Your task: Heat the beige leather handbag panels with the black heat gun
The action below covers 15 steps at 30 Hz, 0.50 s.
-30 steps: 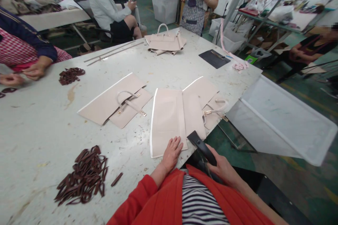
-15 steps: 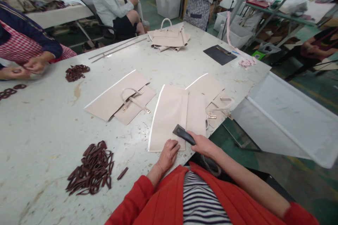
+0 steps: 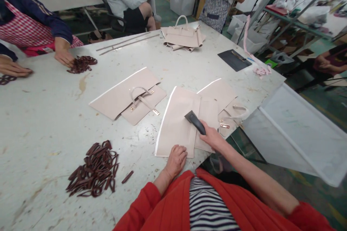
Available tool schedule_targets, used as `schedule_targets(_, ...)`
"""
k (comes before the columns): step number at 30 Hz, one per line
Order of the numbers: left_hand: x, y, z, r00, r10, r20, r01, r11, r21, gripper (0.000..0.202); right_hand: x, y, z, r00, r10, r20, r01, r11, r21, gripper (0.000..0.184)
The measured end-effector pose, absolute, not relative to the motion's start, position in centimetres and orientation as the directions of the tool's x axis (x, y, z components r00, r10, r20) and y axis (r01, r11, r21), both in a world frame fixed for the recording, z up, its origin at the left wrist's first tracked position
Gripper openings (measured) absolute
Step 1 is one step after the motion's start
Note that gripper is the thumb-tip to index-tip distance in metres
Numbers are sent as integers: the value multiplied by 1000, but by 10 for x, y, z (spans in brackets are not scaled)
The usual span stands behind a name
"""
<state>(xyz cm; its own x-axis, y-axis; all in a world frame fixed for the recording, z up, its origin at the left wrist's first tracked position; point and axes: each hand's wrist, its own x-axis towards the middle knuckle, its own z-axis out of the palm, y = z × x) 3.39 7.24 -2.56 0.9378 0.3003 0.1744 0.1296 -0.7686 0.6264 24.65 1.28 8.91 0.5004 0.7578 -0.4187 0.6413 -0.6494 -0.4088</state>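
Observation:
A pale beige leather bag panel (image 3: 177,119) with a white strip along its left edge lies on the table in front of me. My left hand (image 3: 176,158) rests on its near edge, fingers together and slightly bent, pressing it down. In my right hand (image 3: 213,136) is a black hand tool with a flat, widened head (image 3: 195,122), fingers wrapped round its handle. The tool's head is over the panel's middle, left of a raised seam; whether it touches is hard to tell. A second beige bag piece (image 3: 219,90) with handle lies partly under the panel.
Another beige bag piece (image 3: 126,92) lies to the left. Brown leather loops (image 3: 94,169) are heaped at near left, with a smaller heap (image 3: 85,64) by a co-worker's hand (image 3: 64,56). Stacked bag parts (image 3: 181,38) and a black sheet (image 3: 234,60) lie farther back. A white bin (image 3: 300,133) stands at right.
My right hand has moved the tool forward over the panel, away from my left hand. The left hand stays at the near edge. The co-worker's hands have parted, one reaching the small heap.

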Motion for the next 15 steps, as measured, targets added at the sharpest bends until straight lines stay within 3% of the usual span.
schedule_targets(5,17,104,-12,946,285,152,150,-805,574,18,296,15,108,612,700,-369,552,-711,-435,61)
schedule_targets(10,57,123,-1,882,452,131,343,-807,480,21,328,27,123,500,671,-547,464,-741,-485,60)
schedule_targets(13,108,115,-4,856,498,139,404,-812,422,47,336,49,117,421,689,-590,458,-723,-517,59)
schedule_targets(15,134,109,-10,863,493,108,424,-825,374,54,341,67,107,387,696,-605,463,-714,-525,58)
